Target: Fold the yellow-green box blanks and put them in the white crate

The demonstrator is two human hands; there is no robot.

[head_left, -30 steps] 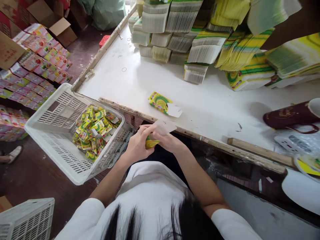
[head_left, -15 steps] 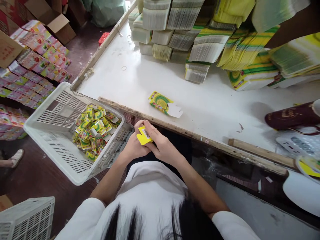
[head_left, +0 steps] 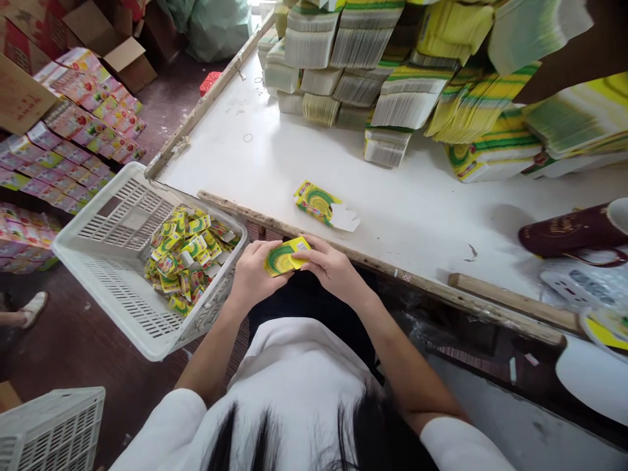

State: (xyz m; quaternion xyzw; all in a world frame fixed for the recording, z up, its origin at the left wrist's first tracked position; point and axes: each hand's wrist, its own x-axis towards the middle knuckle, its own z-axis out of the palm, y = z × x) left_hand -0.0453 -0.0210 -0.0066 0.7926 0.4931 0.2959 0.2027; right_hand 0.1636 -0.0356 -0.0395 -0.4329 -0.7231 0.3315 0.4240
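Observation:
Between my two hands, just off the table's front edge, is a small yellow and green carton (head_left: 282, 259). My left hand (head_left: 252, 275) is closed round its left end. At the right end, the fingers of my right hand (head_left: 330, 267) pinch the carton by a yellow flap with a barcode. A second carton (head_left: 316, 201), with white flaps sticking out to the right, lies on the white table (head_left: 220, 157) ahead of my hands. Left of my hands, a white plastic crate (head_left: 112, 288) holds a heap of small yellow-green cartons (head_left: 189, 255).
Bundles of flat cartons (head_left: 366, 85) are stacked along the table's back. A maroon mug (head_left: 569, 229) lies on its side at the right, by a wooden strip (head_left: 515, 307). Pink boxes (head_left: 88, 124) pile up on the floor at left; another crate (head_left: 53, 425) stands lower left.
The carton has turned, so its broad green-and-yellow face now shows. My hands have moved apart, the left to its left end and the right to its flap end.

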